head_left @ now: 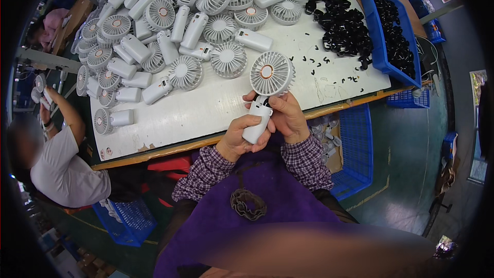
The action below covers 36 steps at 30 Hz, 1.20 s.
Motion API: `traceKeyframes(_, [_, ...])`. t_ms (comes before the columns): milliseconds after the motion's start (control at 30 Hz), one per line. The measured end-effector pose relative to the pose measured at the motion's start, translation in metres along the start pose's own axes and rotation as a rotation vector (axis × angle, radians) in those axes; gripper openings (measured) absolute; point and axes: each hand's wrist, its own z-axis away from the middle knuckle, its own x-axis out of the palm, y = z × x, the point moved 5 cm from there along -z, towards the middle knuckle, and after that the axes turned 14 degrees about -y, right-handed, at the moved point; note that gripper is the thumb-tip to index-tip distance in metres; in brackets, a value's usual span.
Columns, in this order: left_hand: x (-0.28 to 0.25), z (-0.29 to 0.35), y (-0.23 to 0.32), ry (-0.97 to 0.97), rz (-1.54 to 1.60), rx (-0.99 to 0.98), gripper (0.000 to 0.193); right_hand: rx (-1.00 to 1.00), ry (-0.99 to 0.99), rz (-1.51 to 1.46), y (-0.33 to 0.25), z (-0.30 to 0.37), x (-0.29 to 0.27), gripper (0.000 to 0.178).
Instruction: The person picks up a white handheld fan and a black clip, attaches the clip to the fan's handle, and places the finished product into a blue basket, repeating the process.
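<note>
Hands (239,135) (289,116) hold fan (269,74) near bare table edge (339,107).

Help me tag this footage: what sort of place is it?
Probably a factory assembly workshop: white handheld fans heaped on a worktable, a blue plastic bin of small black parts, and a co-worker alongside.

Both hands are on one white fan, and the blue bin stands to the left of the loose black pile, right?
Not quite: the head view shows the blue bin to the right of the loose black pile. Left hand and right hand are on one white fan.
</note>
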Motion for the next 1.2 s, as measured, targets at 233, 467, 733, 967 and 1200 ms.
traceKeyframes(233, [0.031, -0.011, -0.02, 0.333, -0.061, 0.028, 0.037, -0.121, 0.088, -0.148, 0.01, 0.047, 0.007, 0.051])
traceKeyframes(467, [0.044, 0.006, 0.038, 0.345, -1.064, -0.028, 0.021, -0.511, 0.45, -0.064, -0.056, 0.184, -0.051, 0.042])
traceKeyframes(733, [0.034, 0.141, 0.185, 1.366, -2.256, 0.274, 0.035, 0.287, 1.373, 0.004, 0.111, 0.44, -0.309, 0.04])
traceKeyframes(967, [0.026, 0.135, 0.195, 1.265, -2.408, -0.49, 0.046, 0.888, 1.139, 0.552, 0.132, 0.423, -0.373, 0.042])
traceKeyframes(1200, [0.046, 0.131, 0.133, 1.13, -2.055, -0.245, 0.048, -0.134, 0.927, 0.239, -0.013, 0.249, -0.18, 0.018])
